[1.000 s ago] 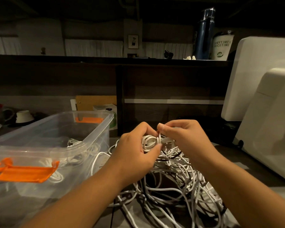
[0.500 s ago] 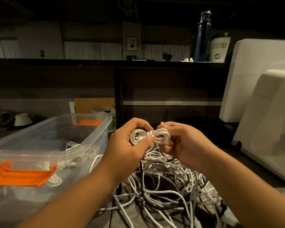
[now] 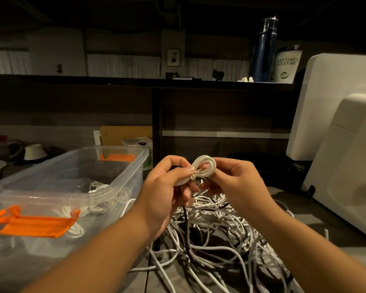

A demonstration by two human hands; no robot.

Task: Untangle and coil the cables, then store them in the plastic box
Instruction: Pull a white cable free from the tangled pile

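A small coiled white cable (image 3: 203, 168) is held up between both hands above the table. My left hand (image 3: 167, 187) grips its left part, thumb pressed on the wrapped middle. My right hand (image 3: 232, 182) pinches the coil's right loop with curled fingers. Below them lies a big tangle of white and black cables (image 3: 216, 233) on the dark table. The clear plastic box (image 3: 123, 178) with orange latches stands open at the left, with several white coils (image 3: 97, 187) inside.
Two white appliance-like bodies (image 3: 347, 166) stand at the right edge of the table. A dark wooden partition (image 3: 220, 115) rises behind, with a blue flask (image 3: 264, 49) and a white cup on its ledge. Small boxes and crockery sit behind the plastic box.
Both hands have lifted the white cable higher off the tangle and the bundle has turned, now showing a tight loop on the right side. The view has tilted up slightly.
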